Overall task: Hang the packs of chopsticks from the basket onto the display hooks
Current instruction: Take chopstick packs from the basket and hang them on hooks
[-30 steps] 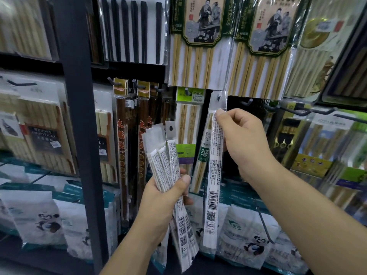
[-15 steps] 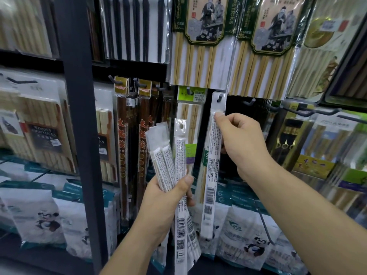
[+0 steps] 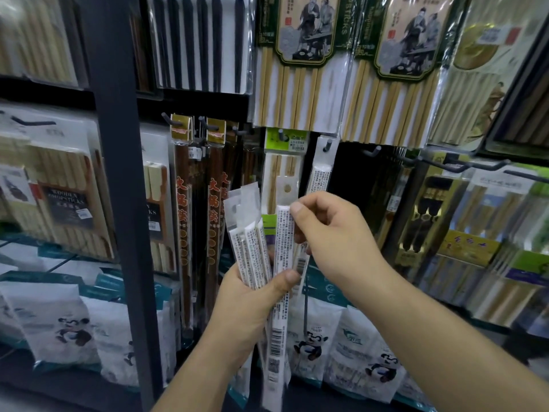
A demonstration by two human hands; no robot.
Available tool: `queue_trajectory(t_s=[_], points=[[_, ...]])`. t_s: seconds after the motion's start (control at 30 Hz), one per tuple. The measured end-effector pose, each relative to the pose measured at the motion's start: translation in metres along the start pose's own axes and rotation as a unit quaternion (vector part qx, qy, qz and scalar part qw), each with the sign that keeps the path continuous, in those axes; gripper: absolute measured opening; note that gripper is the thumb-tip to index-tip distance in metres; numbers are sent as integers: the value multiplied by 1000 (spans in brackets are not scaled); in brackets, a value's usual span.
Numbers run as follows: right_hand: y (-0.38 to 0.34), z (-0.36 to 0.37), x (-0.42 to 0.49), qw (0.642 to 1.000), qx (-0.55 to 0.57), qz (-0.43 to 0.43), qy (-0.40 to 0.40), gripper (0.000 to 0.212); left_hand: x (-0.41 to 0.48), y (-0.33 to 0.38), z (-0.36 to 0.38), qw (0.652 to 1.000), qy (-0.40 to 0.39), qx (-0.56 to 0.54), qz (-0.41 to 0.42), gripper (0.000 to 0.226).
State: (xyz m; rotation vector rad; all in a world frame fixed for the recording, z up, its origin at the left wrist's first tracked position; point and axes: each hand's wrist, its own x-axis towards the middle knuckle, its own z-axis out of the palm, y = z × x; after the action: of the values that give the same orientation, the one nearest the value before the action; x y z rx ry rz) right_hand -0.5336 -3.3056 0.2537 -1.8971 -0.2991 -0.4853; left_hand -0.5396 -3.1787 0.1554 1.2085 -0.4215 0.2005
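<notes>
Step, as judged: separating next pack. Left hand grips fanned packs, below hook. Right hand pinches next pack near top. Hung pack on hook. Next: lift free, thread hole over hook tip. Basket unseen.

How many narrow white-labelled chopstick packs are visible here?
5. The left hand grips four: leftmost pack, second pack, third pack, and a fourth pack pinched by the right hand. A fifth pack hangs on a black metal hook. Others may be hidden.
</notes>
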Motion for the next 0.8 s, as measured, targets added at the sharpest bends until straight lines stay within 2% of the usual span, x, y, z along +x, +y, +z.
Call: queue_trajectory(t_s=[0.07,0.13,0.37,0.53,0.8], points=[[-3,-3,3,1000,8,-14,18,18,1,0,1,1000,24,14,-4,33],[-7,-8,7,999,10,-30,39,20,2,-3,-1,998,51,23,-14,30],[-17,-23,30,991,57,-24,120,23,4,-10,-2,996,58,-47,-41,75],[-15,-22,40,988,65,4,141,32,5,-14,-2,995,68,-55,-37,53],[-15,-21,42,986,62,10,155,35,4,-10,-1,993,63,-86,-39,58]])
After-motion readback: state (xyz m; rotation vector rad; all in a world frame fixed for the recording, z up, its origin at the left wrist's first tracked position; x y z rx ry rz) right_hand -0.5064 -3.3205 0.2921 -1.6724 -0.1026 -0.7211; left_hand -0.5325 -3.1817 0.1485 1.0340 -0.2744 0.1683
